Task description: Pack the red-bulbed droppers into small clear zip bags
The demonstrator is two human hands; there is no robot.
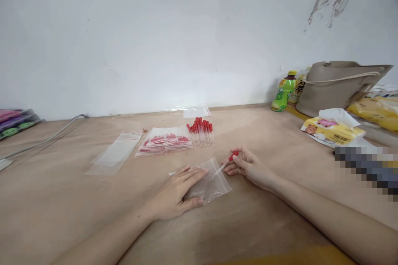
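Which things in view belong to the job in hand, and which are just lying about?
Part of the job:
red-topped dropper, in the right hand
clear bag, under the left hand
loose droppers
packed bags
flat bags

Just lying about, it seems:
green bottle
tissue pack
handbag
grey cable

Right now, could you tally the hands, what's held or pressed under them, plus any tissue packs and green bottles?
Hands: 2 (left hand, right hand)
Held red-topped dropper: 1
Clear bag under the left hand: 1
Tissue pack: 1
Green bottle: 1
Total: 6
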